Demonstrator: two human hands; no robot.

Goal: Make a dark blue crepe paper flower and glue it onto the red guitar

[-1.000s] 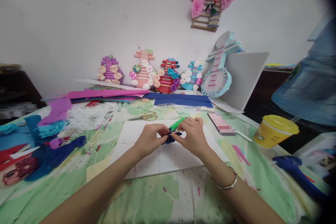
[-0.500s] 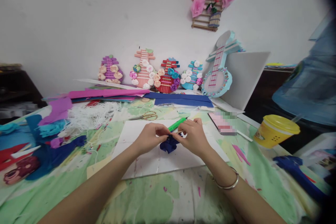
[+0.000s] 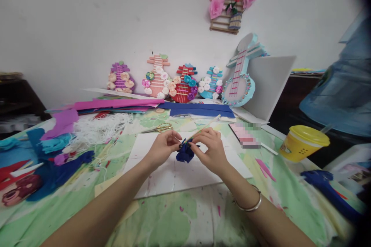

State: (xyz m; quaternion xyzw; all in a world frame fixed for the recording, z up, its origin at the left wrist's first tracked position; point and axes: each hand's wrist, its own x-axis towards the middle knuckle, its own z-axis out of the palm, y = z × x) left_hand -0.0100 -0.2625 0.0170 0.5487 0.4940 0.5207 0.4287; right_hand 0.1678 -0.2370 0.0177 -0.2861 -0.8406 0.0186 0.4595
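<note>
both hands meet in front of me, low over the white board (image 3: 162, 179). the crumpled dark-blue paper (image 3: 185, 155) sits between them, its folded lobes hanging below my fingertips. whether it touches the board i cannot tell.

left hand (image 3: 165, 148): thumb and fingers drawn narrow, pinching the paper's upper left edge. right hand (image 3: 211, 148): thumb and forefinger likewise close, on its upper right edge. the pale thin stick (image 3: 213, 122) slants from the paper, past the right fingertips, up and away from me. its near end is hidden, so i cannot tell how firmly the right fingers hold it, or whether it is fixed to the paper.

handling notes, my judgement: pinch only at the top, where the folds gather; squeezing the lobes would likely crush their shape. work in small pinches, one hand steady while the other adjusts. pulling both ways at once could tear thin paper. mind the stick's far end, as a turn of the right wrist would swing it.

nearby: gold-handled scissors (image 3: 162, 127) just beyond the left hand; phone (image 3: 242, 135) beyond and right of the right hand; dark-blue paper strips (image 3: 203, 110) farther out, ahead of both.
</note>
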